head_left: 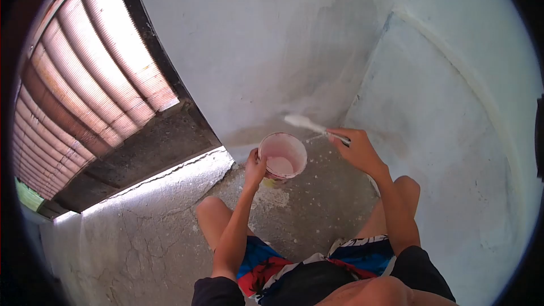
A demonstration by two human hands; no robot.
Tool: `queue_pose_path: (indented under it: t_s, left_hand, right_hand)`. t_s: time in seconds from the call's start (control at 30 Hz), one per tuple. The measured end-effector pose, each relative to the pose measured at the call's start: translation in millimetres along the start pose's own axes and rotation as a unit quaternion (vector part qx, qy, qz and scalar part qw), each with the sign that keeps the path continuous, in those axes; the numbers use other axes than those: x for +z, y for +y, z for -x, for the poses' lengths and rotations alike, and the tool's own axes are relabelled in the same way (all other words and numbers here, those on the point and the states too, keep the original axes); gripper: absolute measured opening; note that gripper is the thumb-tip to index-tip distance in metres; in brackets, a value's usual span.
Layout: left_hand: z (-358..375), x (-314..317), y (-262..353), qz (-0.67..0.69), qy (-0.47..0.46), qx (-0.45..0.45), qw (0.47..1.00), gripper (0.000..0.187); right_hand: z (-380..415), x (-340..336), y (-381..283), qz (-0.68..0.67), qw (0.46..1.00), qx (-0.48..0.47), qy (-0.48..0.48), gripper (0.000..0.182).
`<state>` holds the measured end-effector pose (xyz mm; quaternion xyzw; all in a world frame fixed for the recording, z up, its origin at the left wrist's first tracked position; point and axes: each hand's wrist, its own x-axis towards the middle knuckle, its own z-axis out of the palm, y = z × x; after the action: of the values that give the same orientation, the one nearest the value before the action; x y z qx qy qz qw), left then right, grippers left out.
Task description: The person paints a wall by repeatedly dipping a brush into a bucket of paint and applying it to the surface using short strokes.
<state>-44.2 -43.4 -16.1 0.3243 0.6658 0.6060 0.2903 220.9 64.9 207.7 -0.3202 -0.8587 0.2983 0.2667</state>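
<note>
Paint bucket [282,156] gripped at rim by left hand [256,168]; right hand [352,148] grasps wet-looking paintbrush [306,123]. Overloaded bristles could drip on floor [141,238]; loose rim grip might spill paint.

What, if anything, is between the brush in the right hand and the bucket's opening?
Nothing visible: the right hand holds the brush near the rim, the bucket is uncovered, and the left hand grips its left side, out of the way.

Pale liquid [280,165] lies in the round whitish bucket [287,144], left of the long white-coated brush [303,122]. Beyond both is the flat off-white wall [249,51], right of the ribbed translucent panel [105,51].
</note>
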Motion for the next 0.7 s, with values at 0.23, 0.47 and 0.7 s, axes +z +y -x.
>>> queue_pose_path:
  t_s: [0.23,0.47,0.7]
  left_hand:
    - [23.6,14.5,37.5,0.086,-0.074,-0.129,0.985,0.043]
    - [19.7,15.4,16.5,0.040,-0.068,-0.012,0.997,0.045]
    - [41.3,13.4,58.6,0.068,-0.066,-0.021,0.995,0.044]
  right_hand:
    - [13.5,31.4,42.0,0.046,0.959,-0.009,-0.281,0.029]
    - [25.4,-96.7,-112.3,0.043,0.944,-0.241,0.220,0.048]
    - [63.2,-98.4,-139.2,-0.052,0.921,-0.227,0.313,0.055]
